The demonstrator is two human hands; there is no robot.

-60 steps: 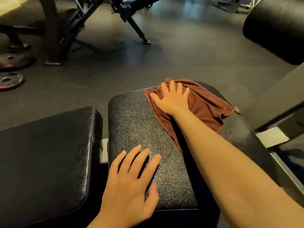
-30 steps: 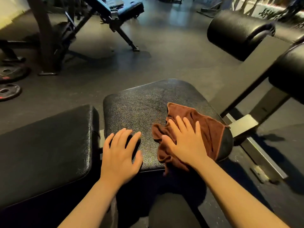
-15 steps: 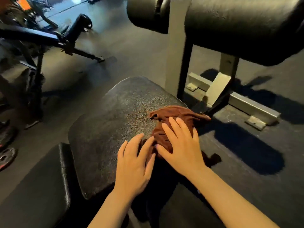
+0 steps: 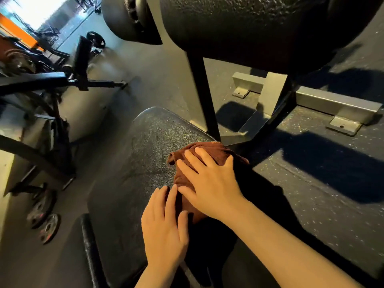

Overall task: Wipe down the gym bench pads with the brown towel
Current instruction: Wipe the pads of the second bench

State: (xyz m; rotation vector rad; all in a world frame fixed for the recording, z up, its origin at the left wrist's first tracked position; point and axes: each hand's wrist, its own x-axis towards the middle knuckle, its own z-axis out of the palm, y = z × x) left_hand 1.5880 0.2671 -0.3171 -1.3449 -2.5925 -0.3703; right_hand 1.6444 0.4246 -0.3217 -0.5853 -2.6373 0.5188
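Weight plates (image 4: 44,217) lie on the floor at far left. The left hand (image 4: 164,223) rests flat on the black pad surface (image 4: 133,163), fingers straight and together. Just right, the right hand (image 4: 209,181) presses the bunched brown towel (image 4: 209,150) at the pad's right edge, fingers spread apart.

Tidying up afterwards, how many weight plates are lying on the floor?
2 clearly: one weight plate at lower left, another just below, overlapping it. More may be hidden among the dark equipment behind.
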